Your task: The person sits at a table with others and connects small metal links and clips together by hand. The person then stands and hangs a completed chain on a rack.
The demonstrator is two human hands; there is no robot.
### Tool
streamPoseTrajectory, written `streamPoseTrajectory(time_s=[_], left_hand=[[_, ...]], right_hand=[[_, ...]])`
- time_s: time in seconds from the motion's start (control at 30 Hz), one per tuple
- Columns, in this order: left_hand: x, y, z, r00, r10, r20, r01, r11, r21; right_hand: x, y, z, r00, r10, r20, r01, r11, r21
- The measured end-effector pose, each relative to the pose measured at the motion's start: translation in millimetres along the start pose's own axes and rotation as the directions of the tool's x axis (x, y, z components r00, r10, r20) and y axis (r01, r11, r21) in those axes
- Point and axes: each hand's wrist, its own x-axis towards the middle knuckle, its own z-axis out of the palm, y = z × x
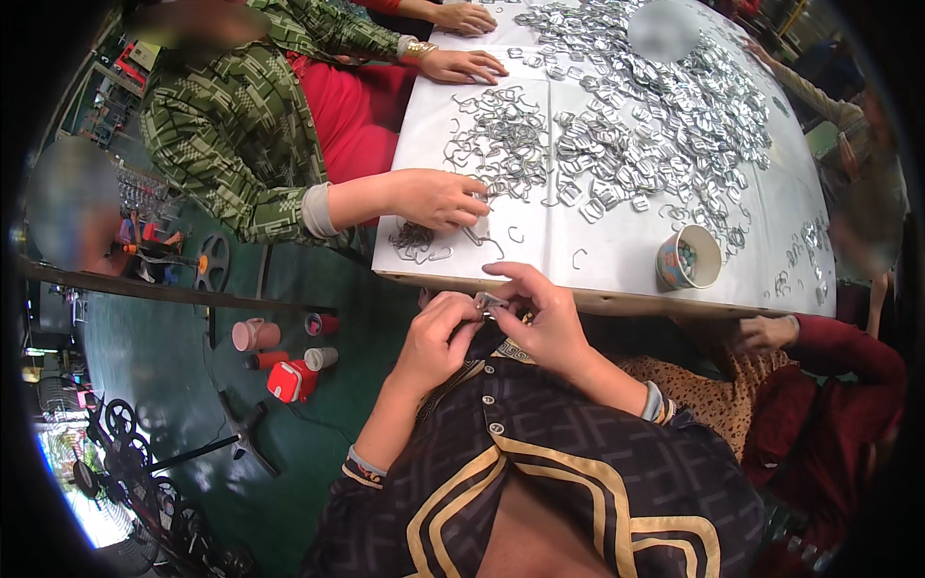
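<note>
Just off the near edge of the white-covered table, both my hands are closed on one small silver metal buckle. My left hand pinches it from the left with thumb and forefinger. From the right, my right hand grips it between thumb and fingers, its forefinger raised. Fingers cover part of the buckle, so its finer shape is hidden. Beyond my hands lies a heap of bent wire hooks, and right of it spreads a large pile of silver buckles.
A co-worker's hand reaches over loose hooks at the left table edge; another rests farther back. A paper cup with small pieces inside stands near the front edge. At right sits a person in a dark red sleeve. Cups and a red container stand on the green floor.
</note>
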Motion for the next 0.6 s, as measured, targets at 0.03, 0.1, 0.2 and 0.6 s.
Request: streamPoseTrajectory(time_s=[0.03, 0.1, 0.2, 0.6], left_hand=[[3, 0, -5, 0.999, -0.002, 0.035, 0.003, 1.000, -0.024], [12, -2, -17, 0.993, -0.021, 0.112, 0.028, 0.998, -0.061], [34, -14, -25, 0.980, -0.150, 0.132, 0.154, 0.988, -0.022], [140, -82, 87, 0.925, 0.364, 0.111, -0.373, 0.807, 0.457]], right_hand=[[-1, 1, 0, 1.000, -0.004, 0.008, 0.004, 1.000, -0.024], [-4, 2, -2, 1.000, -0.014, 0.026, 0.015, 0.997, -0.072], [-5, 1, -4, 0.999, -0.042, 0.000, 0.041, 0.993, -0.113], [-14, -6, -5, 0.969, -0.217, 0.119, 0.233, 0.962, -0.143]])
